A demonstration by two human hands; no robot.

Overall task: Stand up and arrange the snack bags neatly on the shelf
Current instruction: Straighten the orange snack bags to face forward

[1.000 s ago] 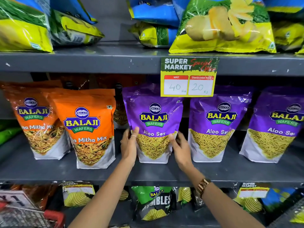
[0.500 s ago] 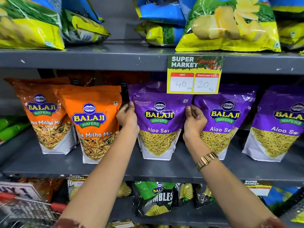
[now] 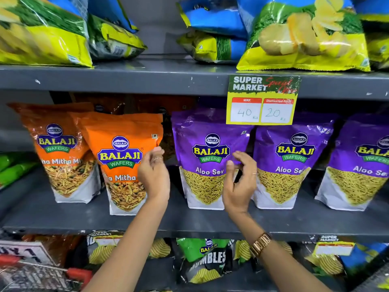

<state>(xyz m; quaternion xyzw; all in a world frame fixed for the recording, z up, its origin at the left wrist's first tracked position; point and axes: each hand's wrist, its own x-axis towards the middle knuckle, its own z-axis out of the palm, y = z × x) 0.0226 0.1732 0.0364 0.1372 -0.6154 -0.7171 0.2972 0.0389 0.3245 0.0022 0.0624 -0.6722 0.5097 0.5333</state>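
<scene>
Open gap between orange pouch [image 3: 124,163] and purple pouch [image 3: 207,159] (dark, bags visible behind). Purple pouches rightward nearly touching. Price tag [image 3: 262,100] overhangs above.

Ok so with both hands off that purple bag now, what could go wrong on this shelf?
The left hand hangs close to the front orange Mitha Mix bag, which leans against its neighbour; a brush could tip it. The middle Aloo Sev bag stands free near the shelf edge, and the right hand passing in front might knock it forward. The hanging price tag could snag if a bag is lifted.
</scene>
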